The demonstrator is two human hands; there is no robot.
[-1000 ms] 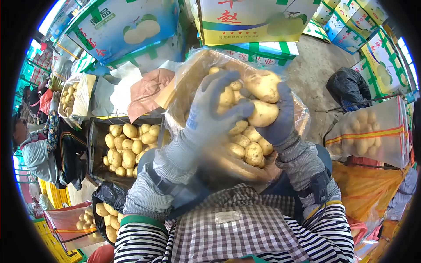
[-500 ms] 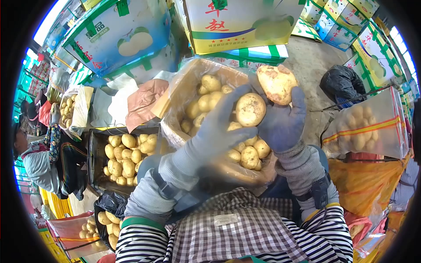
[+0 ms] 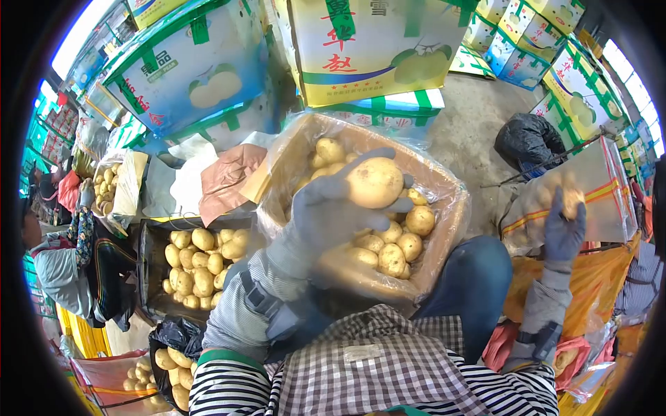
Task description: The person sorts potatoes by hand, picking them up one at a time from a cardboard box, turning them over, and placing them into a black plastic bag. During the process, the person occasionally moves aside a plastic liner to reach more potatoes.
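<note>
A large potato is in my left hand, whose gloved fingers curl round it over the plastic-lined cardboard box. Inside that box lie several potatoes. Far out to the right, my right hand holds another potato at its fingertips, in front of the clear bag with red and yellow stripes. Both hands wear grey-blue gloves.
A dark crate of potatoes stands left of the box. Fruit cartons are stacked ahead. A black bag sits on the floor at the right. At the far left is another person.
My right hand has moved from above the box far to the right with its potato. My left hand still holds a potato, now a little further left. The view has shifted slightly.
</note>
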